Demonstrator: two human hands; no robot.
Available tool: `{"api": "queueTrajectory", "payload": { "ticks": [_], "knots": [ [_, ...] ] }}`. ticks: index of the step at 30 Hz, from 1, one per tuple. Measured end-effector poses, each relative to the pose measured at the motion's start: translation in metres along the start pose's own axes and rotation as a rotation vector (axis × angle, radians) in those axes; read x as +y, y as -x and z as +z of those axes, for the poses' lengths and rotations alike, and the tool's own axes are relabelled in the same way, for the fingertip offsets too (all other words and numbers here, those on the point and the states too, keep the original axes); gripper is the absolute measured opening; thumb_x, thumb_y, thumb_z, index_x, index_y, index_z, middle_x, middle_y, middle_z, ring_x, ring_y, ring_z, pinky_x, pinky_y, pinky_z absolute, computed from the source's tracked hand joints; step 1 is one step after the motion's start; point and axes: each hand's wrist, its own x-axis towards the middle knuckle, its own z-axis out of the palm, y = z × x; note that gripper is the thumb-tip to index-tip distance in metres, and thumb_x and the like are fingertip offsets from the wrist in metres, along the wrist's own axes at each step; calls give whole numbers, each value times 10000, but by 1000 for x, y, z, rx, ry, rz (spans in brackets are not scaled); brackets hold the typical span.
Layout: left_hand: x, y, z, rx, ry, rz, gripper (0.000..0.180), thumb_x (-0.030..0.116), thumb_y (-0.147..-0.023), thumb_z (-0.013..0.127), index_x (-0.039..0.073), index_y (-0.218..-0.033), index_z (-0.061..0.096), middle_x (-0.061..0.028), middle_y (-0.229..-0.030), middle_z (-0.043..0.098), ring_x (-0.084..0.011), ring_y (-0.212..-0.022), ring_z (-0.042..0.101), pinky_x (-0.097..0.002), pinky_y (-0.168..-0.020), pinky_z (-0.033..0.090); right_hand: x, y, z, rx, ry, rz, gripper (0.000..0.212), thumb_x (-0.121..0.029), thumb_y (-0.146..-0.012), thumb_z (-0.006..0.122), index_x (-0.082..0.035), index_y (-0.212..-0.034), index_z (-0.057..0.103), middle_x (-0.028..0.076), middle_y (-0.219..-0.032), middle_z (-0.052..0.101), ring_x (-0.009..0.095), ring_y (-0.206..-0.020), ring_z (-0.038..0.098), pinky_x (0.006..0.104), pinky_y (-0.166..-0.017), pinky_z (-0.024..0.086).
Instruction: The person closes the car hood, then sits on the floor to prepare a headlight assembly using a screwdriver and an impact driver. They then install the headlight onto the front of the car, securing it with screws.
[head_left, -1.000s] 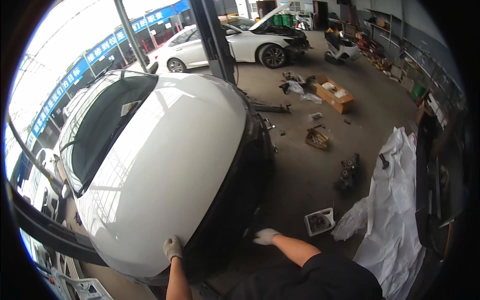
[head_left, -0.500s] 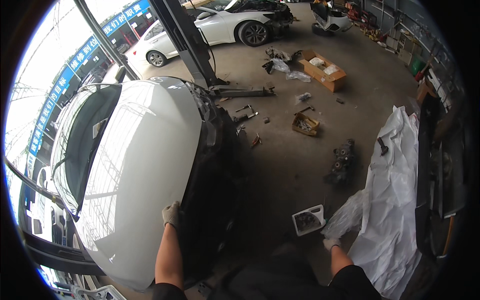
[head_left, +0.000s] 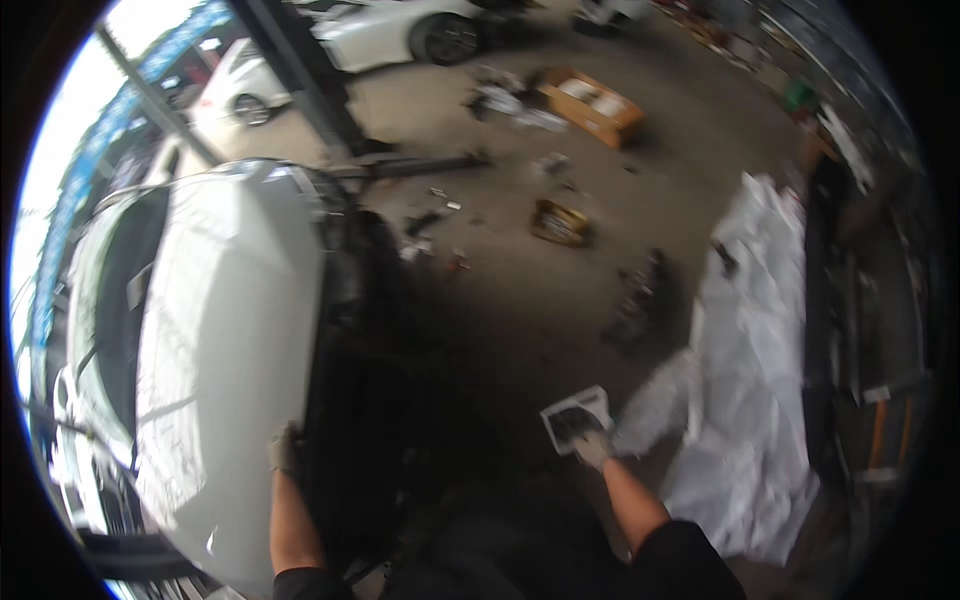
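My left hand, in a pale work glove, is curled at the front edge of a white car hood. Motion blur softens its fingers. My right hand, also gloved, is over the near side of a cut-open white plastic jug on the floor. Small dark pieces lie in the jug. The right fingertips are smeared and partly lost against these pieces, so whether they grip anything cannot be made out.
Beside the jug lies clear plastic film, joining a long white sheet with a dark tool on it. A dark mechanical part, a small parts box and a larger cardboard box lie farther off. A lift post rises behind the hood.
My right hand has moved left from the plastic film to the jug. My left hand remains at the hood edge. The whole view has shifted and blurred.
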Motion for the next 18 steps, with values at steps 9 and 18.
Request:
{"api": "queueTrajectory", "payload": {
  "ticks": [9, 18],
  "knots": [
    [-5, 2, -15, 114, 49, -13, 345, 378, -921, 672, 100, -738, 584, -3, -602, 537, -105, -464, 485, -239, -415, 388, 70, 54, -19, -38, -138, 427, 350, -334, -919, 546, -39, -885, 731, 80, -736, 726, 205, -675, 709, 365, -673, 580],
    [38, -26, 32, 138, 171, 92, 322, 350, -982, 564, 116, -762, 537, 25, -577, 451, -100, -451, 416, -258, -406, 307, 39, 68, -34, -60, -70, 514, 395, -379, -854, 513, -67, -894, 751, 140, -807, 734, 305, -830, 719, 426, -831, 545]
  ]
}}
